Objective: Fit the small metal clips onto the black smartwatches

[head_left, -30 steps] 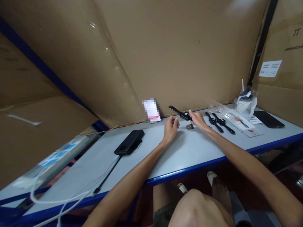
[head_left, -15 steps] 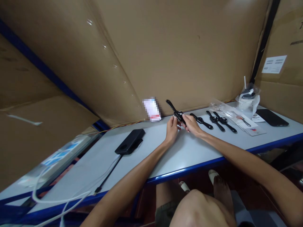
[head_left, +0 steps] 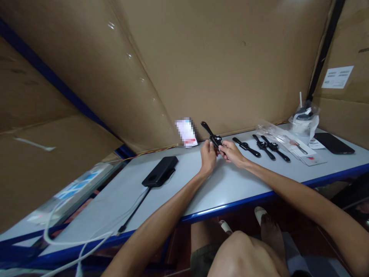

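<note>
Fingers (head_left: 225, 149) of left hand (head_left: 208, 157) and right hand (head_left: 232, 153) pinch a black tool (head_left: 215, 139), while a plastic bag (head_left: 314, 124) holds a cup (head_left: 300, 125).

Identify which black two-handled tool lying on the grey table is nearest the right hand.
The leftmost black two-handled tool on the table, nearest the right hand; the other two lie close together, farther right.

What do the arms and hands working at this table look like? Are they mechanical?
No, they're human. The left arm and right arm are slim and bare, with no sleeve, watch, cable or marking showing. The grip on each is an ungloved hand, left hand and right hand; rings would be too small to tell.
</note>
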A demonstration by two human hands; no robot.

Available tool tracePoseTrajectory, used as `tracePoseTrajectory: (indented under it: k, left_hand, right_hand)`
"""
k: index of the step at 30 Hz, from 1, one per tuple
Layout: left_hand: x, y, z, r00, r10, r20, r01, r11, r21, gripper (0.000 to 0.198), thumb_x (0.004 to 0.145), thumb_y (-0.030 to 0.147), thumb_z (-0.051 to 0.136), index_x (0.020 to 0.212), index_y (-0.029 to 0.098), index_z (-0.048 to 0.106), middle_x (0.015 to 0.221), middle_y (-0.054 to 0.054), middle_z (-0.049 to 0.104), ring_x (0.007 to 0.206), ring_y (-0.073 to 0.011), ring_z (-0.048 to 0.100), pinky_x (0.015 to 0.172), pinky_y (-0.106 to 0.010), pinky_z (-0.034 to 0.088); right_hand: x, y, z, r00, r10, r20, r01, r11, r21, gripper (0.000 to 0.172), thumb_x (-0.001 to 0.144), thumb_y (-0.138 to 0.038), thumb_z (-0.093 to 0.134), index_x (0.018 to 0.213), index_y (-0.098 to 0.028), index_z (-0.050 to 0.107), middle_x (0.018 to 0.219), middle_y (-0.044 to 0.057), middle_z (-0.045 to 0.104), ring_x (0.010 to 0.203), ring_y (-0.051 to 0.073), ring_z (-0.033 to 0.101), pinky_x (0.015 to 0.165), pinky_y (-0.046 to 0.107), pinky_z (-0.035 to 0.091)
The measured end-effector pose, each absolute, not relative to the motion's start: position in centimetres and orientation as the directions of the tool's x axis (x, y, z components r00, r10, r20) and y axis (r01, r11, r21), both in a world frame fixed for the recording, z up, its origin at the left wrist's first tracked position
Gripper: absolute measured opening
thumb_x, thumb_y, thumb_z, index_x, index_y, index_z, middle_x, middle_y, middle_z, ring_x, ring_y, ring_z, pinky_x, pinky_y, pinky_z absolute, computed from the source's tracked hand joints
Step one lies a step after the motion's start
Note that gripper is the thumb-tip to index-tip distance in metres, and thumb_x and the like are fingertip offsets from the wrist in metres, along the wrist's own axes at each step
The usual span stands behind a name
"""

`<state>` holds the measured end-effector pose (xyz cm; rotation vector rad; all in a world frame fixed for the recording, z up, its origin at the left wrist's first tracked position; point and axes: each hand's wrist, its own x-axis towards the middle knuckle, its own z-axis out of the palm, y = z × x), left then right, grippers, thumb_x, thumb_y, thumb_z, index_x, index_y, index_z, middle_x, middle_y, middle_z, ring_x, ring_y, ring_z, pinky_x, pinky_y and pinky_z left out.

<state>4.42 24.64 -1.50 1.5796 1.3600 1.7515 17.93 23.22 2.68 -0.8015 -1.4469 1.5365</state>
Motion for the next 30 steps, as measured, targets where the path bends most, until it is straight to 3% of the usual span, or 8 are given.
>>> tracePoseTrajectory:
  k: [4, 11, 22, 30]
  left_hand:
    - [4.8, 24.5, -1.3, -0.307, 0.791, 0.53, 0.262, -0.465, 0.846, 0.034, 0.101, 0.049, 0.045, 0.078, 0.023, 0.041, 0.06, 0.005, 0.051, 0.05, -0.0114, 0.052, 0.048, -0.022, 0.041]
    - [5.1, 24.4, -1.4, -0.294, 0.814, 0.5, 0.215, -0.454, 0.865, 0.035, 0.101, 0.053, 0.045, 0.083, 0.023, 0.044, 0.062, 0.004, 0.053, 0.051, -0.0111, 0.053, 0.05, -0.022, 0.043]
    - [5.5, 24.0, -1.5, -0.264, 0.791, 0.552, 0.258, -0.493, 0.831, 0.04, 0.099, 0.059, 0.045, 0.082, 0.023, 0.045, 0.061, 0.004, 0.053, 0.049, -0.0115, 0.052, 0.047, -0.023, 0.042]
    - [5.8, 24.0, -1.6, -0.264, 0.818, 0.511, 0.177, -0.479, 0.86, 0.038, 0.099, 0.059, 0.047, 0.086, 0.023, 0.046, 0.064, 0.004, 0.056, 0.048, -0.0118, 0.055, 0.047, -0.024, 0.047]
  right_hand:
    - [17.9, 23.1, 3.2, -0.419, 0.904, 0.09, -0.17, 0.019, -0.985, 0.021, 0.093, -0.016, 0.053, 0.073, -0.02, 0.047, 0.054, -0.007, 0.047, 0.039, 0.005, 0.034, 0.034, 0.016, 0.019]
    - [17.9, 23.2, 2.7, -0.422, 0.903, 0.081, -0.222, -0.017, -0.975, 0.031, 0.102, -0.043, 0.049, 0.081, -0.02, 0.051, 0.055, -0.008, 0.045, 0.038, 0.005, 0.033, 0.034, 0.016, 0.018]
    - [18.1, 23.1, 2.4, -0.379, 0.92, 0.097, -0.161, 0.038, -0.986, 0.033, 0.095, -0.043, 0.063, 0.075, -0.019, 0.051, 0.052, -0.007, 0.046, 0.039, 0.005, 0.032, 0.036, 0.018, 0.017]
    - [17.9, 23.5, 2.0, -0.349, 0.929, 0.127, -0.141, 0.082, -0.987, 0.033, 0.097, -0.039, 0.056, 0.071, -0.02, 0.048, 0.052, -0.006, 0.044, 0.042, 0.007, 0.036, 0.039, 0.019, 0.023]
